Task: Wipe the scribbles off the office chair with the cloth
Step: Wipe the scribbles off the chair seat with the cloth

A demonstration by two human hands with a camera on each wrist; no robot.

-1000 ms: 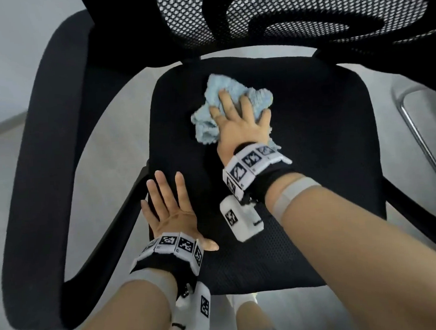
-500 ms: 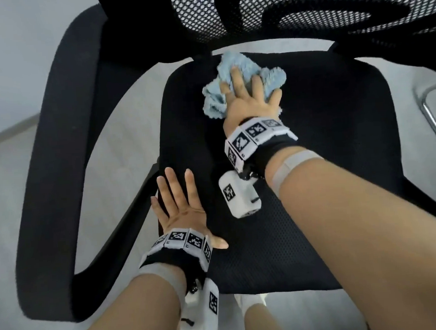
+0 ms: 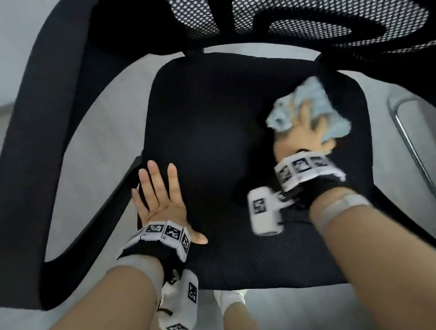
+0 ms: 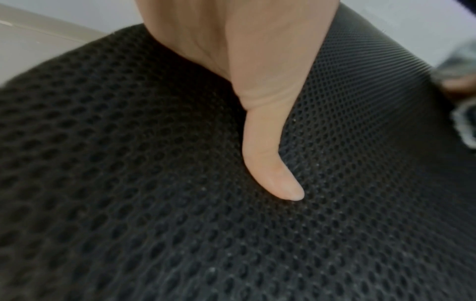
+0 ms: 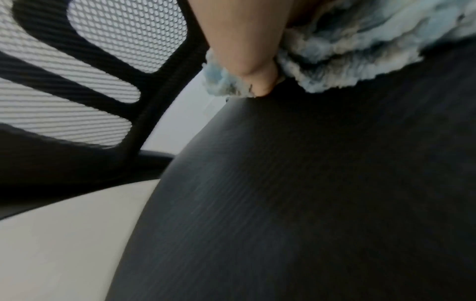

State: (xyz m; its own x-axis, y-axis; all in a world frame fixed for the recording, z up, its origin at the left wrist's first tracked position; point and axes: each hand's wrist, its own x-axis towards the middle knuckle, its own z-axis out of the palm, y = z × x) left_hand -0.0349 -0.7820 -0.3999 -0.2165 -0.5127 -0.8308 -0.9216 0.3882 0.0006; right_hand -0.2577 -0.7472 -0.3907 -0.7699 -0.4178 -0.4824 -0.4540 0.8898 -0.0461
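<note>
The black mesh seat (image 3: 209, 119) of the office chair fills the head view; I see no scribbles on it. A crumpled light-blue cloth (image 3: 320, 100) lies on the seat's back right corner. My right hand (image 3: 304, 131) lies flat on top of it with fingers spread, blurred by motion. In the right wrist view the thumb (image 5: 247, 57) presses down beside the fluffy cloth (image 5: 360, 51). My left hand (image 3: 160, 194) rests flat on the seat's front left edge, fingers straight. Its thumb (image 4: 268, 158) lies on the mesh (image 4: 180, 224).
The perforated backrest (image 3: 304, 11) rises just behind the cloth. A wide black armrest (image 3: 32, 150) loops on the left. A chrome tube frame (image 3: 412, 153) stands on the grey floor to the right. A white shoe (image 3: 230, 299) shows below the seat's front edge.
My right hand has swept the cloth from the back middle of the seat across to the back right corner. The left hand has stayed flat on the front left edge.
</note>
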